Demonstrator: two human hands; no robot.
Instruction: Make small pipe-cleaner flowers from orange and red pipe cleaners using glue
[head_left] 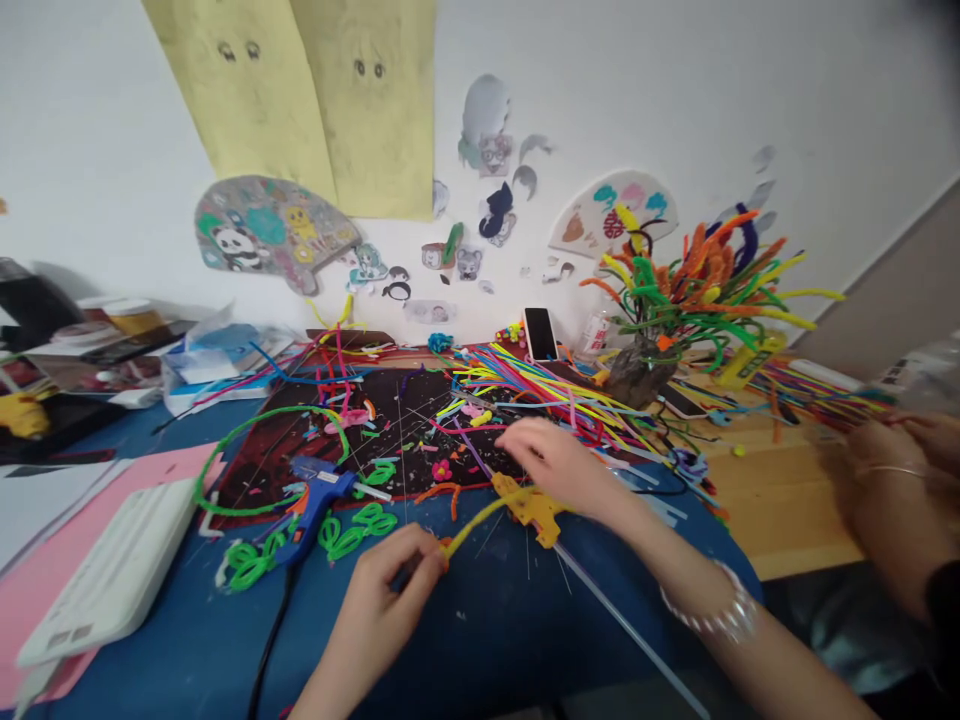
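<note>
My left hand (394,580) is closed in a pinch on the near end of a yellow pipe cleaner (480,518) that arcs up toward the right. My right hand (559,462) rests on the blue table with fingers curled, reaching toward the pile of coloured pipe cleaners (540,390); what its fingers hold is hidden. Under its wrist lies a yellow glue gun (536,510). A blue glue gun (319,500) lies left of my left hand among green pipe-cleaner loops (352,530).
A dark cutting mat (390,420) carries scraps. A white keyboard (112,575) and pink sheet (45,570) lie at the left. A phone (540,333) leans on the wall. A pipe-cleaner tree (690,285) stands at the right. Another person's hands (900,460) work at the far right.
</note>
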